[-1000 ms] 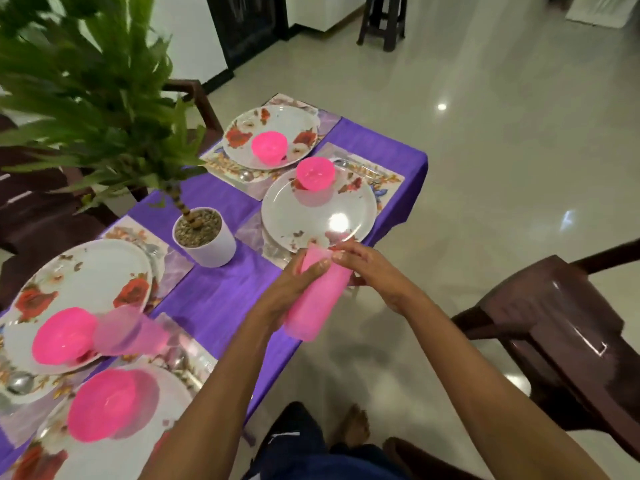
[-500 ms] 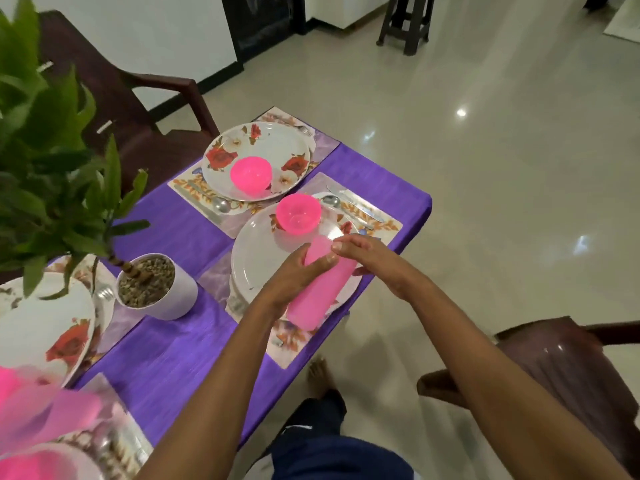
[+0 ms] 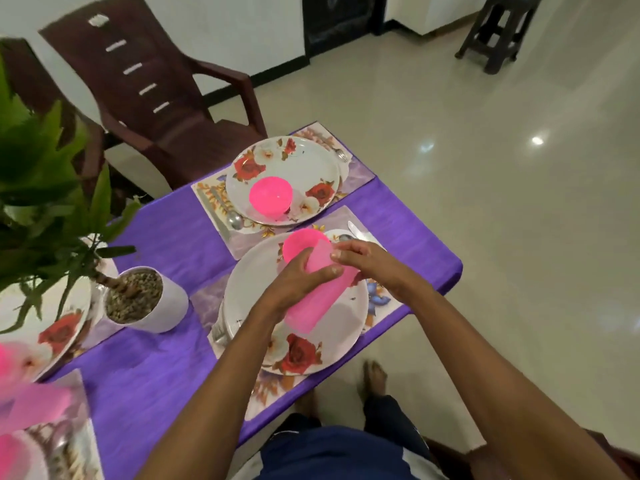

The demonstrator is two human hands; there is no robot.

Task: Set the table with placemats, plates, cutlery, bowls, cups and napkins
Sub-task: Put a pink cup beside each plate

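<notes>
Both hands, left hand (image 3: 298, 282) and right hand (image 3: 372, 268), had fingers clamped on pink cup stack (image 3: 320, 292) over near plate (image 3: 249, 292). Placemats, plates, bowls, cutlery were down; far plate (image 3: 304, 161) at 12 o'clock lacked cup (no napkins seen).

Both bare forearms reach up from the bottom edge toward the middle of the frame. The left hand (image 3: 298, 282) curls around a pink cup (image 3: 320, 292), thumb across its side. The right hand (image 3: 372, 268) pinches the cup's upper end with bent fingertips.
</notes>
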